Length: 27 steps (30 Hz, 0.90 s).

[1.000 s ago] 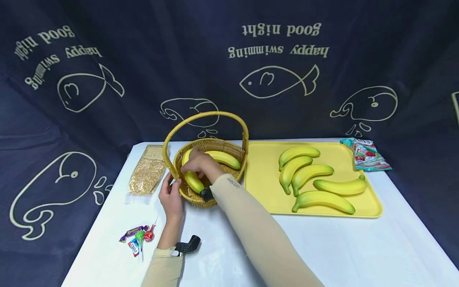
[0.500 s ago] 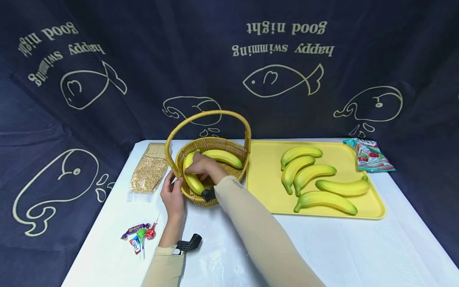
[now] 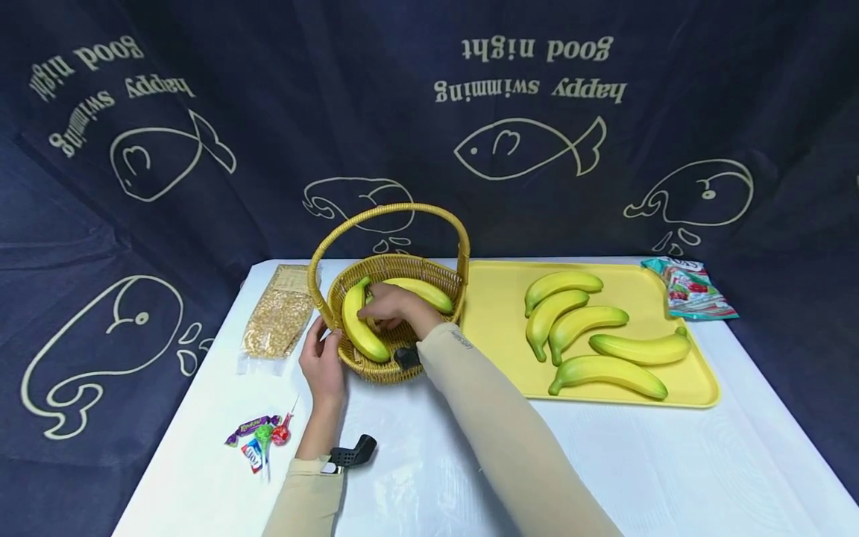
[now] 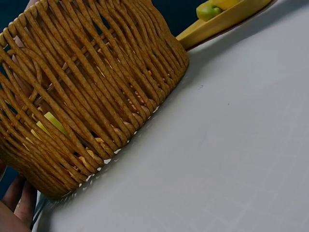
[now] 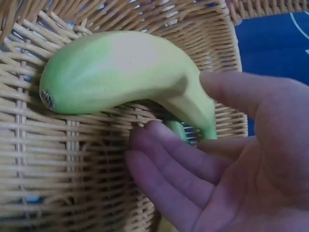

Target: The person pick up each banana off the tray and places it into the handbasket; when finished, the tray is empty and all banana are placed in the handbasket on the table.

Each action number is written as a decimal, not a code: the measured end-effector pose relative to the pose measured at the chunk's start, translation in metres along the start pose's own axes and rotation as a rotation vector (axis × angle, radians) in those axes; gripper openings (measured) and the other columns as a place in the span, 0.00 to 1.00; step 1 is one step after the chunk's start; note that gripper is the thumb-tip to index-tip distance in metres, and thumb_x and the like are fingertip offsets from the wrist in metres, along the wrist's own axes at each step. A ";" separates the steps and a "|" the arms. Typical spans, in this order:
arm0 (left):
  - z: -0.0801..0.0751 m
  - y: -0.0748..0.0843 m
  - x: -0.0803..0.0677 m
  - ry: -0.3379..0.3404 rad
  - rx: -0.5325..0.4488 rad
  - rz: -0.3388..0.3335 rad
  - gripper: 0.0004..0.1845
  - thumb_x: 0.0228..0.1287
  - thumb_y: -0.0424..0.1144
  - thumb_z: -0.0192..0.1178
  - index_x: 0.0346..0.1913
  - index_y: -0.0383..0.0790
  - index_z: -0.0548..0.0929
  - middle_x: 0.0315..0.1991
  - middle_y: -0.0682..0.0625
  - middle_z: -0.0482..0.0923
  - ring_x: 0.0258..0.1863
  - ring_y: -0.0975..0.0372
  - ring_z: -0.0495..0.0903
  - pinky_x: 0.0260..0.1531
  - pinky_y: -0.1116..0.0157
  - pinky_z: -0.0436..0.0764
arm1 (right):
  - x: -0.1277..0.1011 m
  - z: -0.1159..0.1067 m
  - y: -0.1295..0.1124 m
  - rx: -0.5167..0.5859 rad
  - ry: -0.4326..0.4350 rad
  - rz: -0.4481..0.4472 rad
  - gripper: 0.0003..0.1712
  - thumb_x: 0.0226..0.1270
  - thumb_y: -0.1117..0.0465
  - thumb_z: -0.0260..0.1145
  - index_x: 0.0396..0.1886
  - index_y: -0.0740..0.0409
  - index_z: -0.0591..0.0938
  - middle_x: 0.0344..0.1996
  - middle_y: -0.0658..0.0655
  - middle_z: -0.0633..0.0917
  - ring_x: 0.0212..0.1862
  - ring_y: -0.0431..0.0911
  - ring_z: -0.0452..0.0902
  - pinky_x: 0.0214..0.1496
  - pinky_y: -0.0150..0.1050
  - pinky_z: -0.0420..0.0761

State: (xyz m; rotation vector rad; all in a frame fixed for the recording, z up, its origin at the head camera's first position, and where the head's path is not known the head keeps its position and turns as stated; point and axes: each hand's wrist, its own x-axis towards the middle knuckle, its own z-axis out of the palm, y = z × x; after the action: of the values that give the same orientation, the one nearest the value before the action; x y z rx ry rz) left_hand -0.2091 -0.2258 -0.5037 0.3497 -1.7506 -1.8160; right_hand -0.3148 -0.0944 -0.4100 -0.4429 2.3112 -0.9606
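White bench [image 3: 604, 462], navy fish cloth behind. Head view: right hand [image 3: 396, 307] is reaching into basket [image 3: 439, 277], fingers loose beside banana [image 3: 359, 328]; left hand [image 3: 322, 365] is bracing the wall. Left wrist view: fingers are barely showing, weave only. Right wrist view: fingers [image 5: 164, 159] are lying open under the stem, so the banana could roll.

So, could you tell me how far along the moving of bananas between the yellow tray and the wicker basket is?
Two bananas, one on the left and one behind, lie in the basket. The right hand is inside with relaxed fingers beside them, gripping neither, while the left hand rests against the basket's outer wall. Five bananas lie on the yellow tray, which looks like the remainder.
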 end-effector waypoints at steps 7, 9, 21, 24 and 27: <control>0.000 0.014 -0.003 -0.017 -0.032 -0.039 0.22 0.63 0.33 0.56 0.61 0.44 0.79 0.55 0.44 0.76 0.45 0.60 0.79 0.46 0.66 0.77 | -0.023 -0.027 0.007 -0.082 0.027 -0.142 0.44 0.70 0.49 0.59 0.76 0.62 0.50 0.35 0.64 0.83 0.35 0.56 0.81 0.41 0.46 0.80; 0.000 0.022 -0.006 -0.026 -0.025 -0.038 0.22 0.63 0.33 0.56 0.61 0.42 0.78 0.55 0.43 0.76 0.44 0.60 0.78 0.46 0.64 0.77 | -0.032 -0.037 0.011 -0.104 0.033 -0.203 0.44 0.69 0.49 0.59 0.76 0.62 0.51 0.33 0.62 0.84 0.35 0.54 0.81 0.39 0.44 0.79; 0.001 0.035 -0.012 -0.032 -0.004 -0.035 0.22 0.64 0.32 0.55 0.62 0.40 0.77 0.54 0.44 0.77 0.44 0.60 0.78 0.50 0.53 0.75 | -0.119 -0.096 0.083 -0.176 0.201 -0.449 0.27 0.71 0.51 0.58 0.67 0.54 0.72 0.44 0.50 0.82 0.44 0.41 0.78 0.45 0.41 0.78; 0.001 0.024 -0.009 -0.017 -0.005 -0.023 0.22 0.63 0.33 0.55 0.61 0.45 0.79 0.53 0.46 0.77 0.44 0.59 0.79 0.50 0.53 0.75 | -0.142 -0.110 0.113 -0.198 0.264 -0.422 0.22 0.71 0.55 0.60 0.63 0.54 0.76 0.41 0.50 0.83 0.43 0.43 0.79 0.46 0.43 0.78; 0.000 0.009 -0.004 0.002 0.004 -0.021 0.22 0.63 0.35 0.56 0.60 0.51 0.80 0.53 0.49 0.78 0.44 0.59 0.79 0.48 0.59 0.76 | -0.161 -0.122 0.145 -0.242 0.301 -0.362 0.19 0.71 0.58 0.60 0.59 0.54 0.78 0.40 0.51 0.84 0.42 0.44 0.79 0.45 0.43 0.78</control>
State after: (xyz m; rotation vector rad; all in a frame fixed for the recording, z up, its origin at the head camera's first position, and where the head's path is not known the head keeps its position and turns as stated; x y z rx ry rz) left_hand -0.2042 -0.2231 -0.4956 0.3725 -1.7555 -1.8271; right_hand -0.2787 0.1503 -0.3835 -0.8954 2.6929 -0.9678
